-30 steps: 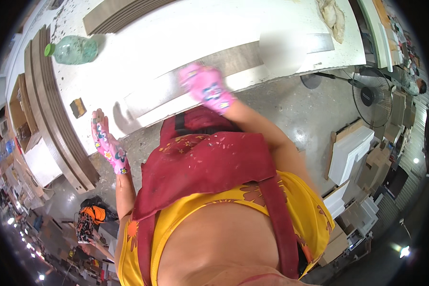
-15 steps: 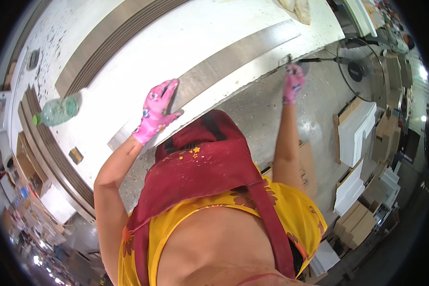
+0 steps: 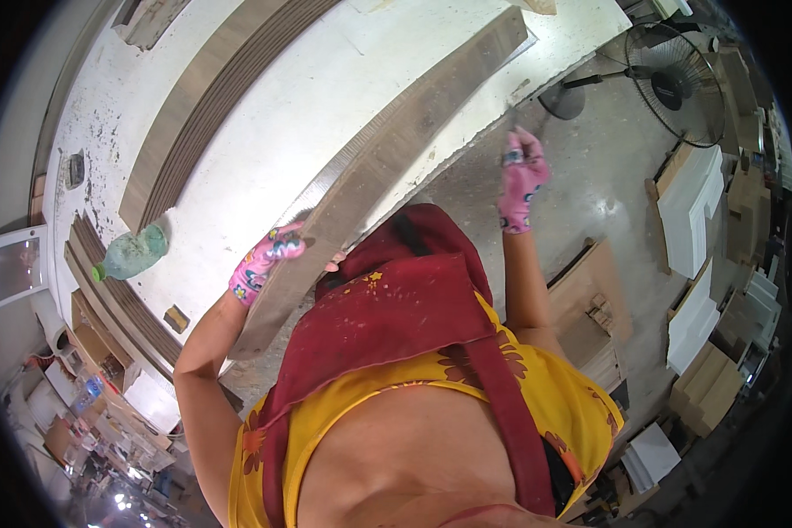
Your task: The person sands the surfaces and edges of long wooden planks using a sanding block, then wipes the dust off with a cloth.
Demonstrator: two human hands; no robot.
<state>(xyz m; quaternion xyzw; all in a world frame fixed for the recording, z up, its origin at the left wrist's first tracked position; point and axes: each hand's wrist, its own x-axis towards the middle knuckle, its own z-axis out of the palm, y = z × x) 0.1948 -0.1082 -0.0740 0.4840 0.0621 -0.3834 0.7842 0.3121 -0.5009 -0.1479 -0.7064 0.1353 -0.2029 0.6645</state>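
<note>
Our left hand [image 3: 268, 255] is closed around the board [image 3: 378, 167], near its left end, with the gloved fingers passing beneath and their tips showing at the near edge. Our right hand [image 3: 521, 180] is off the table's near edge, away from the board, its fingers bunched; we cannot tell whether they pinch anything.

The board slants across the white table [image 3: 264, 123], its left end past the near edge and its right end far over the tabletop. We judge it stiff and fairly light for its length, though long enough to swing if held at one end. The smooth face may slide under gloves, and the corners could chip. We would take hold by both long edges, one hand toward each end.

Counting outward: one board in our grip; one far stack of boards [image 3: 211, 101] on the table and one left stack of boards [image 3: 123, 299] at the table's left side, their layers too tight for us to count surely. Between them lies one green-capped bottle [image 3: 134, 253]. We see one small two-toned block [image 3: 176, 319] nearer us and one dark block [image 3: 75, 170] far left. On the right stands one fan [image 3: 669, 90].
</note>
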